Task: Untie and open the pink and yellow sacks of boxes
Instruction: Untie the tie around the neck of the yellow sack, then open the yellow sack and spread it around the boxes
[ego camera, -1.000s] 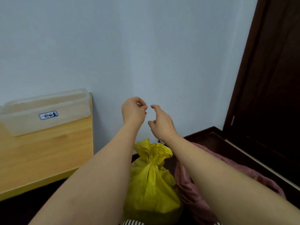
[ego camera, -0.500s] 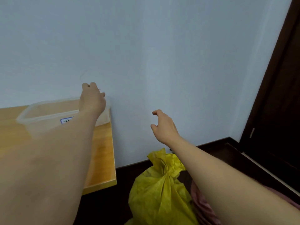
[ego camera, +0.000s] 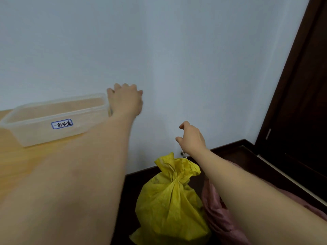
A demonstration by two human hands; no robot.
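A pale blue wall [ego camera: 159,50] fills most of the view, with a dark brown door [ego camera: 304,103] along the right side and dark flooring [ego camera: 247,156] below. At the left stands a light wooden desk [ego camera: 16,165], its right edge ending just beside the sacks on the floor.

The yellow sack [ego camera: 168,206] sits on the floor below the desk's right edge, upright and bulging, its crinkled woven fabric gathered into a tight neck with the loose top flaring above the knot; it is tied shut. The pink sack [ego camera: 217,214] lies just beside it on the right, touching it, mostly hidden behind the right forearm, so its mouth cannot be seen.

A clear plastic tub [ego camera: 53,119] rests near the desk's far right corner, against the wall, with a small blue-bordered label [ego camera: 62,124] on its front wall. Nothing can be made out inside it.

The left hand [ego camera: 126,100] reaches over the tub's right end, fingers curled downward at the rim; motion blur hides whether it grips anything, so I cannot tell. The right hand [ego camera: 192,138] hovers in the air above the yellow sack's top, fingers loosely curled and apart, holding nothing.
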